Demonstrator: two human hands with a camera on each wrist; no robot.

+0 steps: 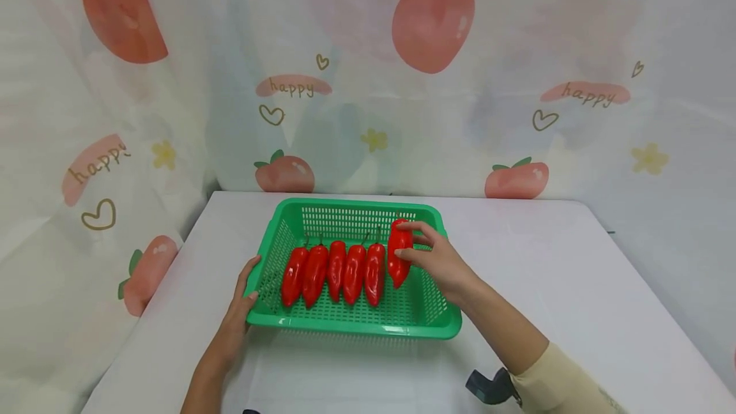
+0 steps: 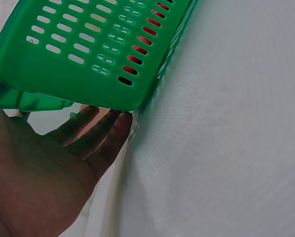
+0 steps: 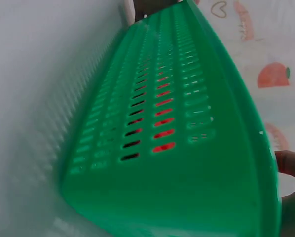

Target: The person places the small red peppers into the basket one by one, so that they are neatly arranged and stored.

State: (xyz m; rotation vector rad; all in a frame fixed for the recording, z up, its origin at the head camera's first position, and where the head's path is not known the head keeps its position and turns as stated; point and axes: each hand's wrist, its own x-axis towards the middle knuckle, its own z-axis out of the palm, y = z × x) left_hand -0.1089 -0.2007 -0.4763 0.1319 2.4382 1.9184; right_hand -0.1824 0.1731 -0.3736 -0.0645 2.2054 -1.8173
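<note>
A green plastic basket (image 1: 356, 332) stands on the white table, its slotted walls showing in both wrist views. Inside lies a side-by-side row of several glossy red peppers (image 1: 354, 273), stems toward the far wall. At the row's right end, my right hand (image 1: 439, 260) pinches another red pepper (image 1: 399, 254) between thumb and fingers, its stem end up toward the far wall. My left hand (image 1: 232, 321) rests against the basket's left end, thumb at the rim. In the left wrist view its straight fingers (image 2: 91, 131) touch the outside of that end.
White tabletop (image 1: 517, 241) extends around the basket on both sides and in front. Behind it hangs a pale cloth (image 1: 345, 18) printed with fruit, hearts and the word happy, which also covers the left side. A dark device (image 1: 491, 387) is by the right wrist.
</note>
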